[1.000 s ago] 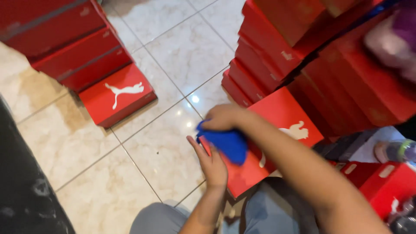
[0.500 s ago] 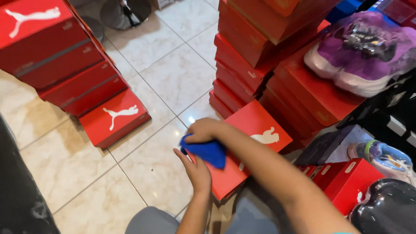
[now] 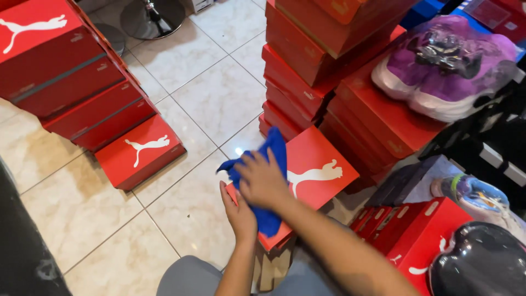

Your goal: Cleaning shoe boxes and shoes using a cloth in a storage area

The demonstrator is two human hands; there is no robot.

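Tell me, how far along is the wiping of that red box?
In hand: the right hand presses a blue cloth on the red box lid, while the left hand steadies its near edge. I can't tell what is already clean. The red box stacks around lie untouched.
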